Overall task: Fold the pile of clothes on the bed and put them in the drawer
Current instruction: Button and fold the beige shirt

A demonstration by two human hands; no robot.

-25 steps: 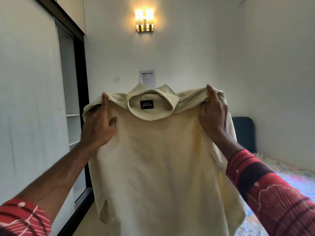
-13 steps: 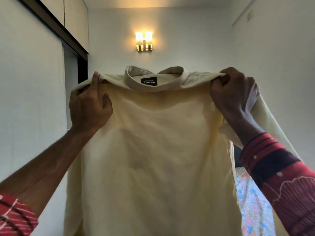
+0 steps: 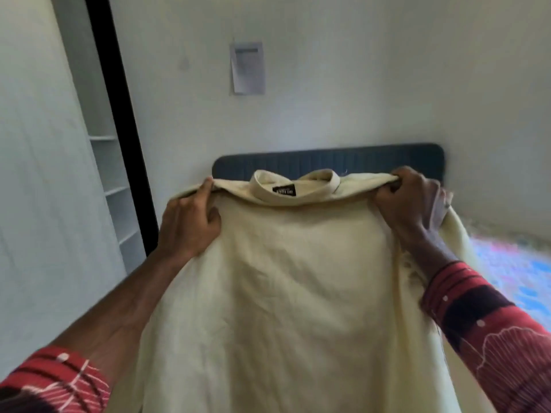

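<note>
Currently a cream shirt (image 3: 286, 293) is held up spread out in front of the person, collar (image 3: 293, 186) at top with its dark label facing the camera, just below the blue headboard (image 3: 372, 159) in view. Left hand (image 3: 187, 225) pinches the left shoulder seam, forefinger stretched along the top edge and thumb pressed into the cloth below. Right hand (image 3: 414, 210) has its fingers curled tight round a bunched bit of the right shoulder. Shirt body hangs down between both forearms, with one side trailing loose past the right wrist. Bed (image 3: 512, 263) with a floral sheet shows right of the shirt, below the headboard. Open wardrobe shelves (image 3: 116, 189) sit left of the headboard. Pile and drawer are not in view.

Step, as I judge it: shaking out and squaring one garment before folding, so early in the task. Next move likely calls for laying the shirt flat on the bed, keeping the shoulders level and taut, then folding sides and sleeves in. Risk: the loose side bunching underneath.
</note>
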